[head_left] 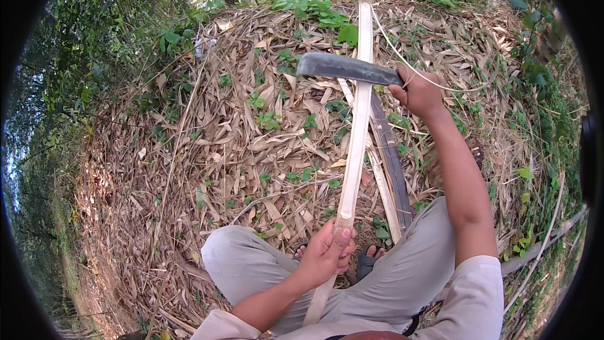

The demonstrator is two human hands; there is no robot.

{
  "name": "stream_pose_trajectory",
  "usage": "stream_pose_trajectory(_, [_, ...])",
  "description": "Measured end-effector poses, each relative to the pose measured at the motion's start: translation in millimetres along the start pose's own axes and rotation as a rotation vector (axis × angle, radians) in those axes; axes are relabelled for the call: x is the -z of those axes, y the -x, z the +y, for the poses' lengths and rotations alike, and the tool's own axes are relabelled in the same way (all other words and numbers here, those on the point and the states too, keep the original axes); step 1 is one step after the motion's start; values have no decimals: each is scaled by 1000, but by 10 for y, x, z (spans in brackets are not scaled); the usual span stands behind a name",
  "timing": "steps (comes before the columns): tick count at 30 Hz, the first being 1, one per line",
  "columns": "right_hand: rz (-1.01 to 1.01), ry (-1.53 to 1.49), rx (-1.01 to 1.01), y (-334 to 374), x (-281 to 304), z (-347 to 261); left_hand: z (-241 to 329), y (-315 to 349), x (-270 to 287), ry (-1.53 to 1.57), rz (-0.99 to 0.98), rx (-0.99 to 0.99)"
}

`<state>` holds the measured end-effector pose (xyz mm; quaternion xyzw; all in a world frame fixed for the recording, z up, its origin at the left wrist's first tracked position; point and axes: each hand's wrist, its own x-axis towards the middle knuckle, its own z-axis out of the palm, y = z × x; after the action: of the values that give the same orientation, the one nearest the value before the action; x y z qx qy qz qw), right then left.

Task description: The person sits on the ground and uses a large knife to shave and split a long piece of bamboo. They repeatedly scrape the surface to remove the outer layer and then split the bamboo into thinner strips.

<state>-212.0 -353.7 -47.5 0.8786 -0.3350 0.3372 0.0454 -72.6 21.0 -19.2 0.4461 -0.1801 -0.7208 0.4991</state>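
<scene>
My left hand (pixel 326 253) is wrapped round the lower part of a long, pale split bamboo strip (pixel 357 132). The strip runs away from me between my knees, its far end up among the leaves. In my right hand (pixel 420 93) is the handle of a machete (pixel 343 68) with a broad, dark blade. That blade lies crosswise over the upper part of the strip, pointing left; whether it touches cannot be told. A thin peeled sliver (pixel 391 41) curves from near the strip's far end, past my right hand, to the right.
Beneath the strip lie a dark brown slat (pixel 391 164) and another pale strip (pixel 384 195). Dry leaf litter (pixel 239 145) with small green plants covers the ground. My bent knees (pixel 236 255) flank the strip. A grey branch (pixel 544 242) lies at right; trees stand behind.
</scene>
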Motion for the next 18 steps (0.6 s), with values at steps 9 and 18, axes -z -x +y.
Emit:
stream_pose_trajectory(9, [-48, -277, -1269, 186, -130, 986, 68, 104, -61, 5, 47, -11])
stream_pose_trajectory(18, [-174, -719, -1312, 179, 74, 571, 123, -39, 22, 26, 139, -7])
